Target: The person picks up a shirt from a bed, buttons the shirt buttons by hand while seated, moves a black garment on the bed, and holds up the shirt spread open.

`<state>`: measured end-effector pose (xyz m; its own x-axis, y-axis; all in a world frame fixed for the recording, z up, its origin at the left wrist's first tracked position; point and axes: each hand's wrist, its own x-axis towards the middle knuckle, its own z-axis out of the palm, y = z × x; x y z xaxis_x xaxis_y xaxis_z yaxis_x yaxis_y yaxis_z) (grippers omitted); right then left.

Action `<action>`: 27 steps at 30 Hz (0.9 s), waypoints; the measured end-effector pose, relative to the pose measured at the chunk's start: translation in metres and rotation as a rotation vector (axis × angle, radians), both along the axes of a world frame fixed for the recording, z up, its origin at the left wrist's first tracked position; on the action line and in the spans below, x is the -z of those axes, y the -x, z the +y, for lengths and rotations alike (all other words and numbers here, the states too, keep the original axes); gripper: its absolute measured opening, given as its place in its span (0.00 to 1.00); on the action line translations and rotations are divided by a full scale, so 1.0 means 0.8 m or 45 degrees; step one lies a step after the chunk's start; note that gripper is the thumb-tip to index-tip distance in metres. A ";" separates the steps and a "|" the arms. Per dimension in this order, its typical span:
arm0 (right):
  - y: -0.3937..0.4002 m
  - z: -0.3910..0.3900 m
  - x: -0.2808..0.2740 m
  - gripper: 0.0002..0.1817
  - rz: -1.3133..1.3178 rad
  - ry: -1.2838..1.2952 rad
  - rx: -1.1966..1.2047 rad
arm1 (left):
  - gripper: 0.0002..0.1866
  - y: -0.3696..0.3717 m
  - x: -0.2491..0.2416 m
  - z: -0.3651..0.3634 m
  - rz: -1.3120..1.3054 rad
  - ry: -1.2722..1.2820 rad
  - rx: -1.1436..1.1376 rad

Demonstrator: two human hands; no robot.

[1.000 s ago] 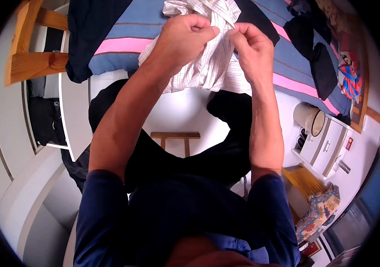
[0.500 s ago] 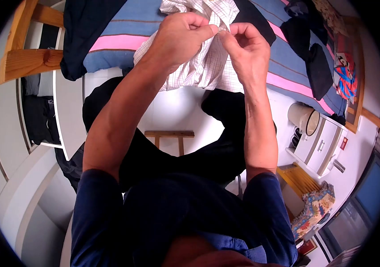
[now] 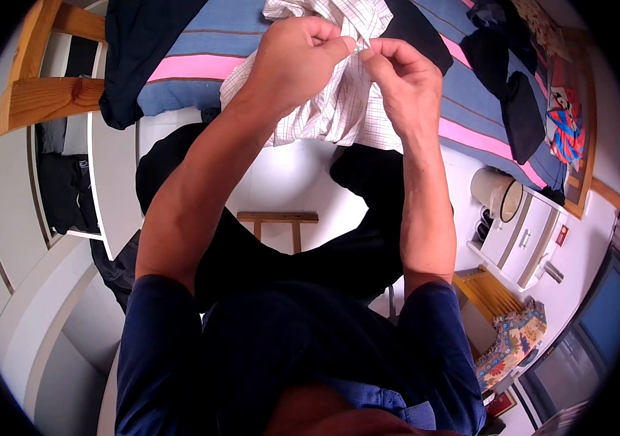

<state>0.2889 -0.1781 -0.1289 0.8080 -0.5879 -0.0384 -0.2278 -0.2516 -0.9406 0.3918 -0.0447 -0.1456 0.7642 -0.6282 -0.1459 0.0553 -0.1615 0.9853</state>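
A white checked shirt (image 3: 324, 120) hangs in loose folds over the near edge of the bed, partly above my knees. My left hand (image 3: 301, 64) is closed, its thumb and forefinger pinching the shirt's fabric near the top. Close beside it, my right hand (image 3: 406, 78) pinches the same strip of cloth between thumb and fingertips. The two sets of fingertips nearly meet; whatever small detail lies between them is too small to make out.
The bed has a blue and pink striped cover (image 3: 192, 67). Dark garments (image 3: 517, 109) lie on it at right, another dark garment (image 3: 124, 73) at left. An open drawer (image 3: 110, 189) holds folded clothes. A bin (image 3: 495, 195) stands by a white cabinet (image 3: 519, 240). A wooden stool (image 3: 277, 217) stands below.
Both hands keep their pinch on the shirt. The right fingertips have shifted very slightly; otherwise the scene is nearly the same.
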 end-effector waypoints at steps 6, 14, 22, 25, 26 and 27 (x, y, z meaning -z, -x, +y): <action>0.002 0.000 0.003 0.09 -0.049 0.012 -0.048 | 0.15 -0.002 0.002 -0.002 -0.066 -0.084 -0.033; 0.003 -0.005 0.002 0.05 -0.179 -0.209 -0.261 | 0.14 -0.010 0.004 0.007 0.083 -0.005 0.135; 0.004 -0.002 0.007 0.06 -0.195 0.166 -0.211 | 0.13 -0.020 0.002 0.010 0.301 0.018 0.245; 0.005 0.003 0.006 0.07 -0.239 0.252 -0.180 | 0.07 -0.021 0.000 0.009 0.444 0.133 0.205; 0.006 0.004 0.007 0.07 -0.270 0.320 -0.170 | 0.07 -0.021 -0.001 0.010 0.492 0.140 0.224; 0.006 0.004 0.008 0.07 -0.270 0.320 -0.168 | 0.06 -0.022 -0.002 0.010 0.540 0.147 0.242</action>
<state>0.2841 -0.1747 -0.1350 0.8522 -0.4477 0.2709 0.0157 -0.4957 -0.8684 0.4092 -0.0367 -0.1443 0.5225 -0.7813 -0.3414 0.4367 -0.0987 0.8942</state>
